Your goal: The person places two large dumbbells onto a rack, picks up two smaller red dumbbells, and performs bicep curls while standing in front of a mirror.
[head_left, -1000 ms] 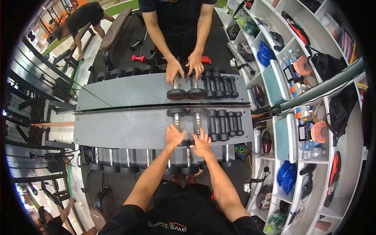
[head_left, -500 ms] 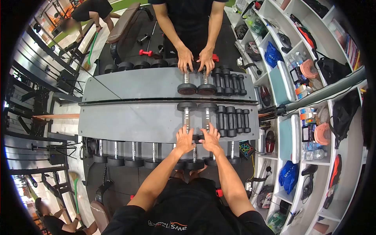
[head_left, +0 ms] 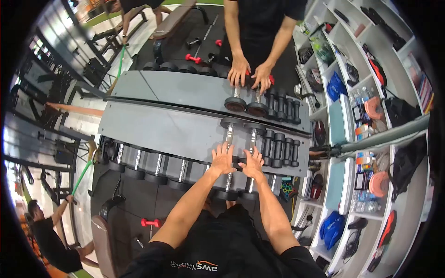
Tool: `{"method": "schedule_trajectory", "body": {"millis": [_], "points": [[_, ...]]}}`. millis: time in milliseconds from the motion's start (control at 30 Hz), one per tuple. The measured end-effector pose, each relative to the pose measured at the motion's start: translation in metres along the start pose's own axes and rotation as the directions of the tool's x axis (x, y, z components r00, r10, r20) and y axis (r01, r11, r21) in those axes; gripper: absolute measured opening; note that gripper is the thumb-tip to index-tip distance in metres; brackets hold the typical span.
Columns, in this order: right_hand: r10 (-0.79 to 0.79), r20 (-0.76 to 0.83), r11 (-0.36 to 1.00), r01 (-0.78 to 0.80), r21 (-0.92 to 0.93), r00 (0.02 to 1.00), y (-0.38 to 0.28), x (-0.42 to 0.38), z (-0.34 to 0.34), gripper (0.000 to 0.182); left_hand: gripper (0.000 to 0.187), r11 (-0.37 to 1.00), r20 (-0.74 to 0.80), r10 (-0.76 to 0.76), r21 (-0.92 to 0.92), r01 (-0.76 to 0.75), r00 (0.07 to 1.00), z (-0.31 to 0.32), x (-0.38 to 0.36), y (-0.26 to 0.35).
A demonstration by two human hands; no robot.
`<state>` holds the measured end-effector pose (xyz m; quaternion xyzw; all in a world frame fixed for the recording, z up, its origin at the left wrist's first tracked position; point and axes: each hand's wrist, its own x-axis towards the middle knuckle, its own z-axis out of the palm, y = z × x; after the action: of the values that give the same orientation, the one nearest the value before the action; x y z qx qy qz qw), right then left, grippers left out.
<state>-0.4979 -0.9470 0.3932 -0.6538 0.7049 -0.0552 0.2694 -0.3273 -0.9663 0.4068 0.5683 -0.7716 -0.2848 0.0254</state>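
Note:
My left hand (head_left: 222, 160) lies over the near end of a chrome-handled dumbbell (head_left: 229, 135), its fingers spread and pointing forward. Beside it, my right hand (head_left: 253, 164) rests on the near end of a second chrome-handled dumbbell (head_left: 253, 137), fingers also apart. Both dumbbells lie side by side on the grey top shelf (head_left: 162, 132), their round black far heads in plain sight. The hands cover most of the near heads. Neither hand is wrapped round a handle. Right of them sits a row of several small black dumbbells (head_left: 279, 148).
A mirror (head_left: 157, 90) behind the shelf reflects my arms and the dumbbells. More chrome-handled dumbbells (head_left: 158, 164) fill the lower rack. White cubbies (head_left: 320, 238) stand at right. On the left, another person (head_left: 53, 231) holds a green pole (head_left: 82, 176); a red dumbbell (head_left: 150, 223) lies on the floor.
My view has tilted and shifted, so the shelf slopes down to the right. Both hands stay at the near ends of the two dumbbells, with fingers a little more spread.

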Motion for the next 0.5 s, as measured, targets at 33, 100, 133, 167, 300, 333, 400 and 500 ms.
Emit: {"method": "schedule_trajectory", "body": {"millis": [33,100,133,167,300,333,400,500], "points": [[-0.038,-0.015,0.999,0.038,0.003,0.999,0.003,-0.002,-0.002,0.075,0.114,1.0,-0.032,-0.021,0.019,0.022,0.999,0.001,-0.013,0.008],[-0.097,-0.024,0.995,0.098,0.024,0.995,0.005,-0.006,-0.002,0.085,0.119,0.999,-0.051,-0.027,0.029,0.029,0.998,0.003,-0.032,0.013],[-0.123,-0.051,0.992,0.123,0.011,0.991,0.005,-0.01,-0.003,0.086,0.121,0.999,-0.062,-0.033,0.007,0.034,0.998,0.005,-0.04,0.014],[-0.149,-0.076,0.989,0.149,-0.003,0.986,0.005,-0.016,-0.003,0.087,0.122,0.999,-0.074,-0.04,-0.016,0.039,0.996,0.007,-0.049,0.015],[-0.289,-0.134,0.956,0.292,0.01,0.948,0.001,-0.042,-0.01,0.089,0.12,0.991,-0.227,-0.113,-0.101,0.092,0.967,0.018,-0.084,0.018],[-0.343,-0.155,0.936,0.351,0.03,0.926,0.001,-0.048,-0.012,0.088,0.119,0.985,-0.258,-0.139,-0.138,0.106,0.956,0.021,-0.093,0.02],[-0.443,-0.196,0.882,0.464,0.077,0.875,0.0,-0.062,-0.017,0.087,0.116,0.968,-0.317,-0.198,-0.21,0.135,0.928,0.028,-0.113,0.022],[-0.524,-0.189,0.817,0.553,0.163,0.831,-0.006,-0.084,-0.033,0.081,0.106,0.923,-0.299,-0.292,-0.336,0.186,0.908,0.037,-0.148,0.025]]}}
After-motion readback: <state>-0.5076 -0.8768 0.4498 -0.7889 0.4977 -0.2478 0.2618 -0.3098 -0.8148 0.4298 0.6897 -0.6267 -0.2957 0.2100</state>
